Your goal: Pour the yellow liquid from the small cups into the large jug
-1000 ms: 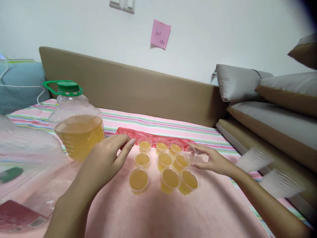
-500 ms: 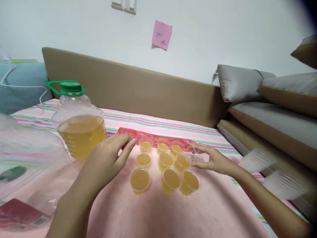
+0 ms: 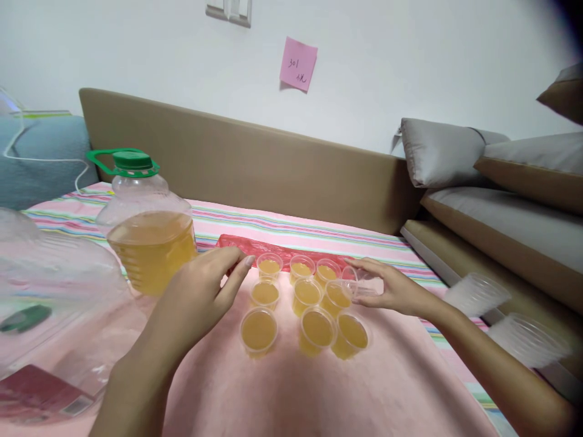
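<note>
On the pink surface stand several clear plastic cups of yellow liquid (image 3: 259, 331), set in uneven rows. My right hand (image 3: 394, 288) grips an empty clear plastic cup (image 3: 370, 285) that lies tilted on its side, mouth facing left, close against the right-hand filled cups (image 3: 339, 296). To the left of the rows, my left hand (image 3: 209, 285) is closed, thumb against curled fingers, its tip just short of the back-left cup (image 3: 269, 267). Nothing shows in that pinch. Behind the left hand is a large clear jug (image 3: 152, 249) with a green cap, partly full of yellow liquid.
A crumpled red plastic bag (image 3: 246, 244) lies behind the cups. Stacked empty cups (image 3: 478, 294) lie on their sides at the right, beside piled cushions (image 3: 514, 212). Another large clear container (image 3: 54, 279) fills the left edge. A brown board (image 3: 273, 164) stands at the back.
</note>
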Demonstrator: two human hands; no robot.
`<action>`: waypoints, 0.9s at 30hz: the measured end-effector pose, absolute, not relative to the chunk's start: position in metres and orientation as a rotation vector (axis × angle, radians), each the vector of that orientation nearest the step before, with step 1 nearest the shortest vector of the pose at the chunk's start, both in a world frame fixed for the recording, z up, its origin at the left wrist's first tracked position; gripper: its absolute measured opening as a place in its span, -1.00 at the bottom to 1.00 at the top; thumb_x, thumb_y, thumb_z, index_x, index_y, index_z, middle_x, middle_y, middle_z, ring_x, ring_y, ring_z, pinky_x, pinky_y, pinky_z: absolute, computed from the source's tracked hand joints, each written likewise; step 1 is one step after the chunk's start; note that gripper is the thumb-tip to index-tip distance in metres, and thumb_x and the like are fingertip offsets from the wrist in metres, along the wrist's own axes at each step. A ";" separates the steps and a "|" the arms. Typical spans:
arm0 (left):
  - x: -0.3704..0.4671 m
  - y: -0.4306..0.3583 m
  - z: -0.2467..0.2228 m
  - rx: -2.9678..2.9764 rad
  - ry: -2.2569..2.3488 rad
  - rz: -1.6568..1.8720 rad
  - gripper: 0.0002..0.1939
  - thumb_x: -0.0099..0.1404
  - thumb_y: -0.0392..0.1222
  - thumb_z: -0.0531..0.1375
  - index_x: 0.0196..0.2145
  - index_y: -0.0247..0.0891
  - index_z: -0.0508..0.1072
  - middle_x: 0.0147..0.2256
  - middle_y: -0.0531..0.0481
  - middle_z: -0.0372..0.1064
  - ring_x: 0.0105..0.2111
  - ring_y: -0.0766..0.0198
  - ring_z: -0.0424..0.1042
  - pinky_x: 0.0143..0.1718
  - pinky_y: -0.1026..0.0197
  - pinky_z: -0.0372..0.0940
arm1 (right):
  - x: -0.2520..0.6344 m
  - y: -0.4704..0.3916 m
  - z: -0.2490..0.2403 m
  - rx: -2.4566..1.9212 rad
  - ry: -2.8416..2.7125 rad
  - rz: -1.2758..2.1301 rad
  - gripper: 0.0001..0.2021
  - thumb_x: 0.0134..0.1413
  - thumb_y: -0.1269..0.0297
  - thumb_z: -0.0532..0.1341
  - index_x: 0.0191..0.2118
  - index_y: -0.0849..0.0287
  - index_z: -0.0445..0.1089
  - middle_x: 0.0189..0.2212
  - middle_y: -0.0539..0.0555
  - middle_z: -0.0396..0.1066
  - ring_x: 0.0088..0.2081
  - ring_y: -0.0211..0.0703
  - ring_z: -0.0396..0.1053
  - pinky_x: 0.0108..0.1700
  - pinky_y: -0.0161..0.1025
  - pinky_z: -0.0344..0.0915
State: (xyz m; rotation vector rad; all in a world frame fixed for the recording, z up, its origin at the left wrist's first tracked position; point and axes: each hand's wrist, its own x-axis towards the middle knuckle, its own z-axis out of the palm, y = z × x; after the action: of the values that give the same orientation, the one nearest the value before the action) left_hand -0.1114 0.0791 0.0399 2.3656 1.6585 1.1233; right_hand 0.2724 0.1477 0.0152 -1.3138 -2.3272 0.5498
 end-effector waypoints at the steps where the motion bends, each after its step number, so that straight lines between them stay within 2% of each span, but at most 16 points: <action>1: -0.110 0.080 0.040 2.365 1.656 1.118 -0.59 0.55 0.02 0.00 -0.44 -0.18 0.27 -0.50 0.09 0.25 -0.45 0.22 0.28 -0.38 0.14 0.07 | 0.272 0.147 0.017 -1.316 -2.319 0.570 -0.31 0.00 -0.01 0.46 0.26 -0.02 0.38 0.17 0.18 0.45 0.11 0.18 0.46 0.18 0.17 0.42; 5: -0.093 0.081 0.039 2.336 1.586 1.057 -0.63 0.55 0.01 0.00 -0.39 -0.18 0.33 -0.43 0.06 0.35 -0.39 0.19 0.35 -0.34 0.12 0.15 | 0.267 0.147 0.023 -1.294 -2.312 0.621 -0.43 -0.01 0.01 0.47 0.12 0.02 0.43 0.10 0.16 0.50 0.07 0.13 0.48 0.17 0.12 0.42; 8: -0.069 0.083 0.038 2.315 1.452 0.958 -0.74 0.56 -0.01 0.02 -0.18 -0.16 0.42 -0.20 0.00 0.49 -0.19 0.12 0.46 -0.20 0.06 0.29 | 0.264 0.149 0.024 -1.285 -2.288 0.625 -0.43 -0.02 -0.01 0.48 0.10 0.04 0.46 0.07 0.16 0.53 0.02 0.12 0.50 0.12 0.10 0.43; 10: -0.049 0.085 0.037 2.332 1.386 0.910 -0.77 0.53 -0.03 0.09 0.01 -0.16 0.41 0.00 -0.06 0.50 0.00 0.05 0.47 -0.04 -0.01 0.35 | 0.263 0.152 0.023 -1.272 -2.284 0.616 -0.43 -0.03 -0.05 0.48 0.09 0.03 0.49 0.05 0.16 0.54 -0.02 0.12 0.51 0.07 0.09 0.45; 14: -0.008 0.096 0.038 2.414 1.245 0.776 -0.43 0.39 -0.06 0.31 0.27 -0.19 0.27 0.28 -0.20 0.33 0.28 -0.09 0.32 0.17 -0.10 0.34 | 0.262 0.157 0.022 -1.222 -2.310 0.605 -0.45 -0.03 -0.04 0.48 0.08 0.01 0.52 0.04 0.14 0.55 -0.04 0.11 0.51 0.03 0.05 0.46; 15: 0.002 0.099 0.038 2.428 1.216 0.725 -0.35 0.34 -0.06 0.36 0.29 -0.19 0.26 0.30 -0.23 0.31 0.30 -0.12 0.30 0.18 -0.11 0.34 | 0.263 0.158 0.023 -1.209 -2.319 0.600 -0.47 -0.03 -0.03 0.48 0.07 0.00 0.53 0.03 0.13 0.54 -0.03 0.11 0.50 0.02 0.04 0.46; 18: 0.029 0.109 0.038 2.429 1.173 0.621 -0.29 0.25 -0.13 0.44 0.26 -0.19 0.28 0.30 -0.22 0.32 0.30 -0.11 0.32 0.18 -0.06 0.36 | 0.264 0.158 0.027 -1.171 -2.343 0.575 -0.54 0.01 0.01 0.47 0.03 -0.01 0.54 -0.01 0.11 0.51 0.00 0.10 0.48 0.02 0.00 0.45; 22: 0.052 0.117 0.036 2.420 1.197 0.606 -0.36 0.28 -0.25 0.41 0.24 -0.22 0.29 0.24 -0.21 0.39 0.28 -0.07 0.34 0.18 -0.03 0.36 | 0.264 0.155 0.031 -1.133 -2.354 0.591 -0.63 0.07 0.03 0.44 -0.01 -0.03 0.56 -0.07 0.07 0.51 -0.05 0.05 0.48 -0.02 -0.06 0.44; 27: 0.059 0.119 0.029 2.403 1.263 0.601 -0.33 0.29 -0.27 0.39 0.28 -0.25 0.25 0.21 -0.31 0.39 0.27 -0.14 0.35 0.13 -0.09 0.37 | 0.264 0.152 0.027 -1.123 -2.235 0.626 -0.57 0.01 0.09 0.48 0.03 -0.02 0.51 -0.01 0.07 0.54 0.01 0.08 0.48 0.06 -0.01 0.41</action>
State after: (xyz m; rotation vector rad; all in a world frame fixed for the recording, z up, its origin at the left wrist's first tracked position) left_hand 0.0595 0.1190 0.0288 2.4029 1.2630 0.6012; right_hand 0.2636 0.1516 0.0273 -1.1230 -2.2355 0.6263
